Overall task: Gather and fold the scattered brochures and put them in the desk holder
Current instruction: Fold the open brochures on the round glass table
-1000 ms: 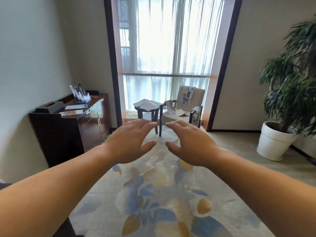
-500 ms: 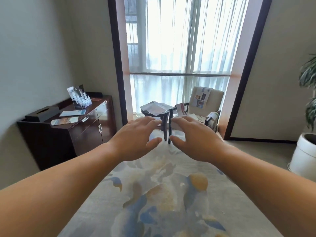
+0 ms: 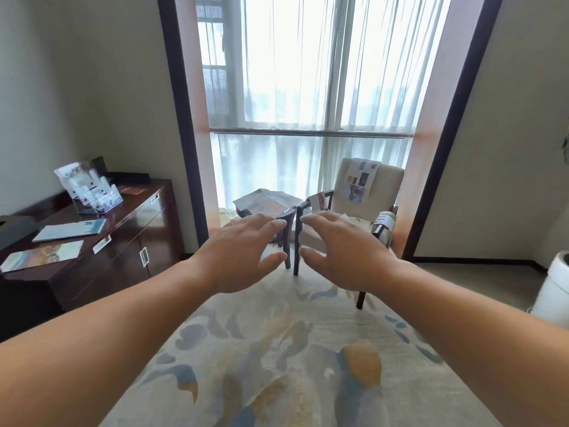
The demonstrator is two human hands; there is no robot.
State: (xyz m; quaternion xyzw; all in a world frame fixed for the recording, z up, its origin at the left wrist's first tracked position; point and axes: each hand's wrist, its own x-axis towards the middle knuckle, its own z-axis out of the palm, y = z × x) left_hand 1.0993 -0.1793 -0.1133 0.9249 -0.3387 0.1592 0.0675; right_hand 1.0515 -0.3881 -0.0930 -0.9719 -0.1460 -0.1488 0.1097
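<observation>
My left hand (image 3: 243, 254) and my right hand (image 3: 341, 251) are stretched forward, palms down, fingers apart, holding nothing. Beyond them an unfolded brochure (image 3: 264, 200) lies on a small dark side table (image 3: 284, 215). Another brochure (image 3: 360, 181) hangs over the back of a cream armchair (image 3: 388, 180), one (image 3: 317, 201) rests on its left armrest and one (image 3: 383, 221) on its right armrest. A clear acrylic desk holder (image 3: 89, 192) stands on the dark wooden cabinet (image 3: 129, 229) at left, with two brochures (image 3: 69, 231) (image 3: 41, 255) flat on the cabinet top.
A patterned rug (image 3: 292, 365) covers the floor under my arms. A tall window with sheer curtains (image 3: 308, 87) fills the far wall. A white planter (image 3: 554, 291) stands at the right edge. A dark tissue box (image 3: 12, 228) sits on the cabinet's left end.
The view has moved forward and turned left: chair, side table and cabinet are closer, and the plant has slid out at the right. Both hands stay open, held out in front.
</observation>
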